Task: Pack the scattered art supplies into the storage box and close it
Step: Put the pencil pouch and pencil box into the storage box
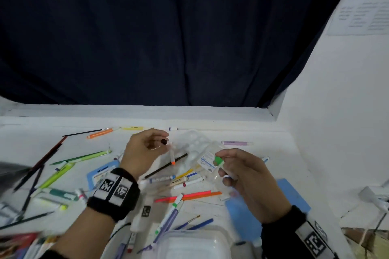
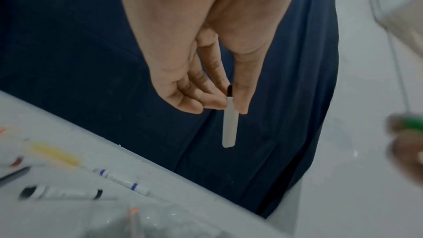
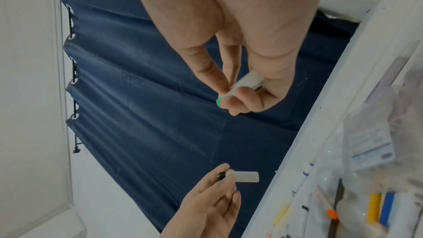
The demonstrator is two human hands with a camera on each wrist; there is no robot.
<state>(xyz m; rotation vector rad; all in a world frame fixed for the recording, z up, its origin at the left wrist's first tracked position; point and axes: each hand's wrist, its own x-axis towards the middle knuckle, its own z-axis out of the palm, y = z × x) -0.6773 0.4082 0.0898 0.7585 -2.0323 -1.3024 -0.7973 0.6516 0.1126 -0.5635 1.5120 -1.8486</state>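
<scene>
1. Left hand (image 2: 194, 71): pinching black-ended white marker (image 2: 230, 124) between thumb and fingertips, barrel projecting beyond grip.
2. Right hand (image 3: 247, 61): fingers curled round green-capped marker (image 3: 246, 83), cap protruding past fingertips.

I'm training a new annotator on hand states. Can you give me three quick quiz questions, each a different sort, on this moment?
1. True or false: the left hand pinches a white marker with a dark end.
2. The cap of the marker in the right hand is: A red, B green, C blue.
3. Fill in: the storage box at the near table edge is not yet ____.

Key: 1 true; 2 B; 3 closed.
</scene>
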